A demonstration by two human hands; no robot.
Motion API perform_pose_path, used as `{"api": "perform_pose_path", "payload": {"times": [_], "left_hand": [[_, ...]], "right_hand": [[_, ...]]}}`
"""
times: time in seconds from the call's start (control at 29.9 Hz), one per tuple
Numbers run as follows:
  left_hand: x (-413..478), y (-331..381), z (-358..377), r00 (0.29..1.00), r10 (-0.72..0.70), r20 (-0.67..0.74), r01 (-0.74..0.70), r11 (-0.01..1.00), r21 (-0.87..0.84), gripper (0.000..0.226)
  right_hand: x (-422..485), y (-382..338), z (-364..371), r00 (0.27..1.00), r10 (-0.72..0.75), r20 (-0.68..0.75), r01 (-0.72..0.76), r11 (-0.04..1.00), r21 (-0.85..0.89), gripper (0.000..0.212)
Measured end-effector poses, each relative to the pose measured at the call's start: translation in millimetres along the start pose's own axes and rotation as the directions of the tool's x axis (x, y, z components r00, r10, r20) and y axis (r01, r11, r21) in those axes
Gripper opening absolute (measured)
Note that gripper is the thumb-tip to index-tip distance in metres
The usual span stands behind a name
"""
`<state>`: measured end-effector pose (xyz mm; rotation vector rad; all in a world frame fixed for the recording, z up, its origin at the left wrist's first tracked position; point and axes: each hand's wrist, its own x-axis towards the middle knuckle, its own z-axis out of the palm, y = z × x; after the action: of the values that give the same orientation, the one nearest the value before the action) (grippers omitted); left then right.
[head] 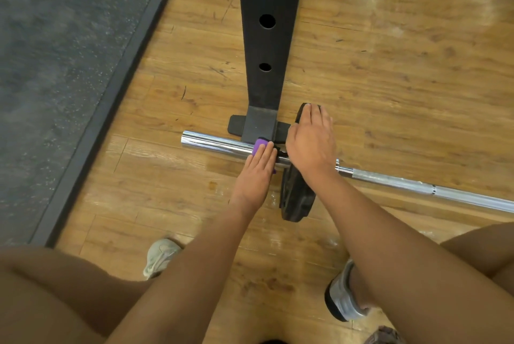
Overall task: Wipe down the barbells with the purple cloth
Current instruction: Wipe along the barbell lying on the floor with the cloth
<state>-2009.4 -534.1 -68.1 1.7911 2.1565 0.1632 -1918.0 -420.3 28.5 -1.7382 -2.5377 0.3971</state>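
Observation:
A barbell lies on the wooden floor, its chrome sleeve pointing left and its thinner shaft running off to the right. A black weight plate stands on the sleeve. My left hand lies over the sleeve just left of the plate, with its fingers bent over the purple cloth and holding it against the chrome. The cloth peeks out past my fingertips. My right hand rests flat on top of the plate with its fingers stretched along the rim.
A black rack upright rises from a foot right behind the sleeve. A dark rubber mat with a raised border covers the left side. My shoes stand on the floor below the bar.

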Motion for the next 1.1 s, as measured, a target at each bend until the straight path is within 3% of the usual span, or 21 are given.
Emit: {"api": "perform_pose_path", "payload": {"times": [0.2, 0.5, 0.7, 0.8, 0.9, 0.97, 1.1], "left_hand": [[21.2, 9.2, 2.0, 0.998, 0.057, 0.003, -0.057, 0.998, -0.039, 0.068], [43.0, 16.4, -4.9, 0.999, -0.053, 0.012, 0.054, 0.99, -0.131, 0.071], [32.4, 15.6, 3.6, 0.999, 0.026, -0.035, -0.03, 0.991, -0.13, 0.072], [29.0, -6.9, 0.0, 0.987, -0.114, -0.116, 0.097, 0.986, -0.138, 0.075], [31.0, -20.7, -1.8, 0.969, -0.221, -0.108, 0.205, 0.969, -0.14, 0.071], [30.7, -14.1, -0.7, 0.976, -0.192, -0.108, 0.177, 0.975, -0.137, 0.071], [22.4, 11.4, 9.1, 0.998, -0.003, -0.064, -0.004, 0.995, -0.1, 0.07]], "right_hand": [[12.7, -1.5, -2.9, 1.0, 0.019, 0.003, -0.019, 1.0, -0.012, 0.057], [25.0, 2.0, -0.1, 1.0, 0.028, -0.01, -0.027, 0.999, 0.02, 0.054], [28.4, 2.2, 0.7, 1.0, 0.02, -0.016, -0.019, 0.999, 0.044, 0.053], [26.2, 2.0, 0.3, 1.0, 0.012, -0.019, -0.011, 0.999, 0.053, 0.053], [23.8, 2.5, -0.2, 1.0, 0.011, -0.017, -0.01, 0.999, 0.048, 0.053], [23.1, 2.8, -0.5, 1.0, 0.009, -0.023, -0.008, 0.999, 0.043, 0.053], [20.7, 0.8, -2.0, 1.0, 0.014, -0.025, -0.013, 0.999, 0.029, 0.053]]}}
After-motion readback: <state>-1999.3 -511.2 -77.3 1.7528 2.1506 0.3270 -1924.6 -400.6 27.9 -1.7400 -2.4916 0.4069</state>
